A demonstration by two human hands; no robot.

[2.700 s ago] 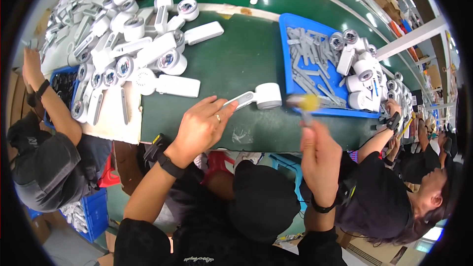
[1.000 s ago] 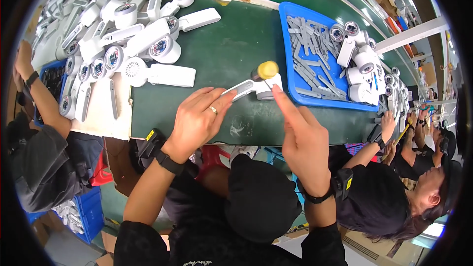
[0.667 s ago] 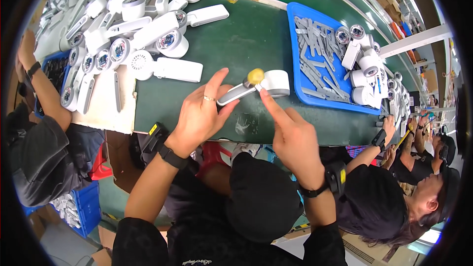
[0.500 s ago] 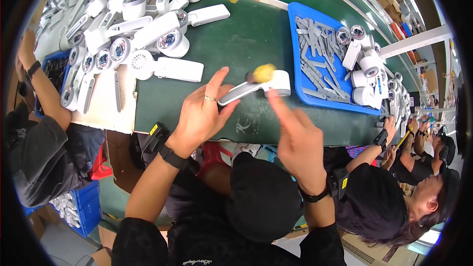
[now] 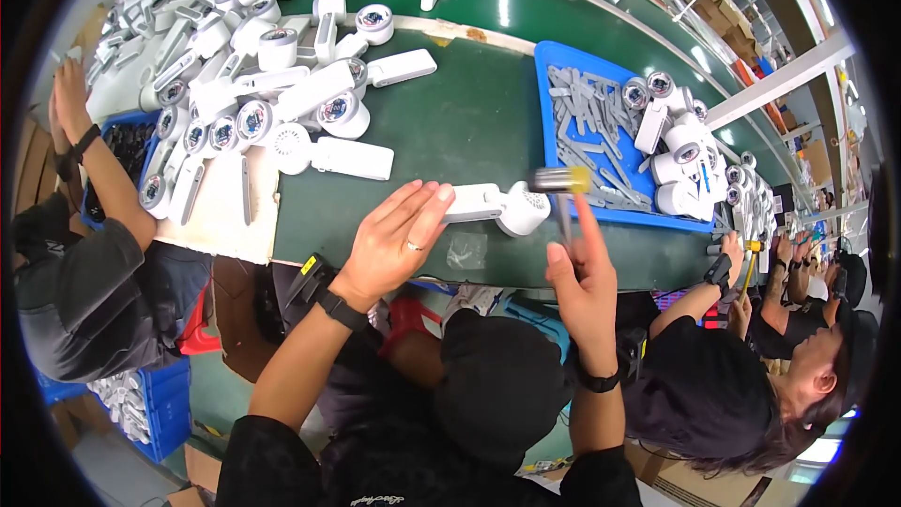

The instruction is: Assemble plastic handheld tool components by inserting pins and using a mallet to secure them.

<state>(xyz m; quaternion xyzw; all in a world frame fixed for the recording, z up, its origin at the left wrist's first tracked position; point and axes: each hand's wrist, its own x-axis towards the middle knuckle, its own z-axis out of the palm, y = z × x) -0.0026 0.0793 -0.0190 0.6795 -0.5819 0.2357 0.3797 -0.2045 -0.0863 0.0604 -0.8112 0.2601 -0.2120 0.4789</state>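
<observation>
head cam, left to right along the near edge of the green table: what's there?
Co-worker's raised arm → pale sheet carrying white fan units → left hand pressing on the white handheld fan → small mallet gripped by the right hand → blue tray of grey parts.

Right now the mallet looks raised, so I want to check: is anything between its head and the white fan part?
Nothing visible. The mallet in the right hand hangs over the white fan part; the left hand rests on its handle end.
</observation>
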